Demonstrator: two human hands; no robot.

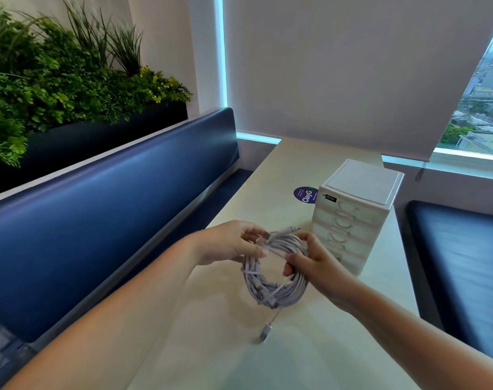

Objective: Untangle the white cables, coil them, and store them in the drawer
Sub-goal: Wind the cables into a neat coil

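We hold the coil of white cables (270, 291) above the desk (296, 361), near the drawer unit (355, 218). Our left grip (228, 243) pinches a cable end at the coil's top; our right grip (315, 263) curls round its right side. One plug (265, 332) dangles below.

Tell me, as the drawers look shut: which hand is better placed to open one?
Right, probably: the right hand is beside the drawer unit; the left hand, farther off, also holds the cable coil.

A coil of white cables (270, 291) hung above the table's (296, 358) middle; the left hand (234, 243) pinched its top, the right hand (317, 263) gripped its right side. A drawer unit (355, 218) stood near the right edge.
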